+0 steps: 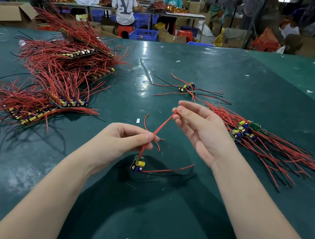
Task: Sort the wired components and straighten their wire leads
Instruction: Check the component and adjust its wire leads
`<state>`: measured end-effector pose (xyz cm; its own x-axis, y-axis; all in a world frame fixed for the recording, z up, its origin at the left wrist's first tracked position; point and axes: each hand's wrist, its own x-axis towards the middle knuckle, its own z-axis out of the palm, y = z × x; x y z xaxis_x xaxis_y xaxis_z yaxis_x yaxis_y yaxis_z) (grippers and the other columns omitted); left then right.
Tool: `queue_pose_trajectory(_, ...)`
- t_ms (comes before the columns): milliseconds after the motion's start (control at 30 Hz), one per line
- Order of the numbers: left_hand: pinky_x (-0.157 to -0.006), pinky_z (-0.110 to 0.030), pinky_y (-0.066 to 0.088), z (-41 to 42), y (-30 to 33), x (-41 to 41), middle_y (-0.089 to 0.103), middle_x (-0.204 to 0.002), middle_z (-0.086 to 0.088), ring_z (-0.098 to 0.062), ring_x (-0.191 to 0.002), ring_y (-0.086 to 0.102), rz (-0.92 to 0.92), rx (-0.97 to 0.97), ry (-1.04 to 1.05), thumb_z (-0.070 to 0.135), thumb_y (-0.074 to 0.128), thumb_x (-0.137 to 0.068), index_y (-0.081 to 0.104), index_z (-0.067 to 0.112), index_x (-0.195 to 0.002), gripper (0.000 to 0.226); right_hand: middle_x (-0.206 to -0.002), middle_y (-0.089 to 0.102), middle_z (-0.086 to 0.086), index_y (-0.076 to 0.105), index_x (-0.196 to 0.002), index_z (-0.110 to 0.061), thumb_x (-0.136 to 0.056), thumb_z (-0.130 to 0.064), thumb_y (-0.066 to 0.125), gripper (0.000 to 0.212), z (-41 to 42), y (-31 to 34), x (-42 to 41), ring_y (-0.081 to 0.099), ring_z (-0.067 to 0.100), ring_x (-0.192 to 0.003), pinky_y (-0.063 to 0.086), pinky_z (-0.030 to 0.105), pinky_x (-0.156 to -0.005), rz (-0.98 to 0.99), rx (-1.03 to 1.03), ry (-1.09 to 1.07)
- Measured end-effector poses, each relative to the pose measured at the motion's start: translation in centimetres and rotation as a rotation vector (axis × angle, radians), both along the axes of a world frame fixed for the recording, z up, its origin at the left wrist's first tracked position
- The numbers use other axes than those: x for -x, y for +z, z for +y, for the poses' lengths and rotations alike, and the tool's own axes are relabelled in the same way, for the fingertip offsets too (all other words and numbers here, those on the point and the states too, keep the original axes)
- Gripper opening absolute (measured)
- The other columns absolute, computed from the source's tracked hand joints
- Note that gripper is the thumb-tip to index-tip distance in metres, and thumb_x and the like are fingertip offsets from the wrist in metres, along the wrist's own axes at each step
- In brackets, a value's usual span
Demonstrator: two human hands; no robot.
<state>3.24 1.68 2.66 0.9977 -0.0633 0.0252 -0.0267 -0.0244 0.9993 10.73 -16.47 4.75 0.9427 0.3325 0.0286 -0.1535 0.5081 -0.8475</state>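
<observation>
Red wire lead [162,125] pinched at both ends, left hand [127,141] low near the small circuit board [138,163] hanging just above the tabletop [240,74], right hand [198,123] at the free tip, long axis slanting up-right, ready for stroking straight.

An electronics assembly workshop is shown: wired boards [61,77] are piled on green tables [259,77], w/ cartons [10,11] and crates [143,34] behind.
</observation>
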Motion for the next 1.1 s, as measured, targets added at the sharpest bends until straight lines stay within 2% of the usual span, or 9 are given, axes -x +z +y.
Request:
queue_pose_trajectory(67,-0.072,-0.013,0.051,-0.1,0.1,-0.1,0.075,-0.080,0.003,-0.004,-0.074,0.068,-0.016,0.044,0.053,0.032,0.070,-0.068,0.080,0.024,-0.078,0.017,-0.087,0.072,0.012,0.065,-0.095,-0.003,-0.088,-0.005,0.064,0.008,0.6,-0.3,0.3,0.069,0.016,-0.066,0.056,0.021,-0.065,-0.021,0.108,0.016)
queue_pose_trajectory(200,-0.075,-0.017,0.050,0.1,0.2,-0.6,0.075,-0.080,0.003,-0.003,-0.077,0.067,-0.044,0.135,0.186,0.030,0.067,-0.069,0.079,0.024,-0.077,0.015,-0.098,0.074,0.007,0.074,-0.090,-0.010,-0.086,-0.043,0.066,0.034,1.3,-1.3,0.9,0.069,0.019,-0.091,0.052,0.031,-0.089,-0.272,0.662,0.154)
queue_pose_trajectory(267,-0.082,-0.024,0.044,0.1,0.3,-0.6,0.075,-0.082,0.004,-0.003,-0.078,0.066,-0.060,0.152,0.221,0.036,0.070,-0.065,0.079,0.027,-0.077,0.018,-0.080,0.068,-0.008,0.076,-0.088,-0.017,-0.081,-0.053,0.067,0.037,1.6,-1.5,1.4,0.061,0.006,-0.076,0.046,0.025,-0.078,-0.399,0.830,0.251)
queue_pose_trajectory(333,-0.080,-0.023,0.046,0.1,0.3,-0.6,0.075,-0.082,0.003,-0.003,-0.077,0.067,-0.067,0.185,0.233,0.037,0.071,-0.062,0.079,0.027,-0.077,0.019,-0.072,0.068,-0.009,0.076,-0.087,-0.022,-0.084,-0.043,0.069,0.022,1.9,-1.8,1.8,0.056,0.001,-0.068,0.046,0.024,-0.071,-0.444,0.833,0.298)
queue_pose_trajectory(500,-0.066,-0.016,0.053,-0.2,0.3,-0.8,0.075,-0.082,-0.004,-0.008,-0.073,0.069,-0.055,0.317,0.209,0.021,0.066,-0.071,0.078,0.017,-0.077,0.014,-0.095,0.073,0.015,0.077,-0.094,-0.015,-0.089,-0.020,0.068,0.011,2.8,-2.1,2.4,0.062,0.010,-0.083,0.051,0.037,-0.089,-0.487,0.708,0.246)
queue_pose_trajectory(600,-0.060,-0.017,0.051,-0.1,0.4,-0.7,0.075,-0.083,-0.005,-0.009,-0.070,0.069,-0.057,0.358,0.204,0.017,0.064,-0.074,0.073,0.014,-0.087,0.016,-0.089,0.076,0.004,0.076,-0.093,-0.014,-0.092,-0.019,0.064,0.013,2.8,-2.1,2.5,0.067,0.006,-0.087,0.053,0.019,-0.081,-0.457,0.655,0.229)
queue_pose_trajectory(733,-0.067,-0.019,0.054,0.1,0.4,-0.6,0.075,-0.089,-0.004,-0.010,-0.079,0.070,-0.052,0.443,0.212,0.019,0.065,-0.074,0.079,0.019,-0.078,0.015,-0.080,0.075,0.001,0.077,-0.095,-0.011,-0.092,-0.020,0.065,0.015,2.9,-1.9,2.6,0.058,-0.007,-0.064,0.042,0.008,-0.060,-0.457,0.649,0.188)
queue_pose_trajectory(933,-0.062,-0.015,0.053,0.1,0.5,-0.8,0.075,-0.083,-0.002,-0.007,-0.070,0.068,-0.012,0.529,0.275,0.017,0.068,-0.070,0.079,0.018,-0.074,0.012,-0.084,0.073,0.008,0.078,-0.084,-0.022,-0.085,-0.032,0.071,0.012,2.9,-2.1,2.4,0.065,0.029,-0.082,0.052,0.045,-0.086,-0.538,0.840,0.100)
queue_pose_trajectory(1100,-0.061,-0.013,0.053,0.2,0.6,-0.8,0.074,-0.079,-0.003,-0.006,-0.066,0.069,0.003,0.481,0.291,0.015,0.070,-0.067,0.079,0.017,-0.069,0.009,-0.080,0.075,-0.003,0.076,-0.082,-0.023,-0.089,-0.023,0.067,0.012,2.8,-2.0,2.5,0.069,0.010,-0.081,0.054,0.031,-0.083,-0.505,0.752,0.124)
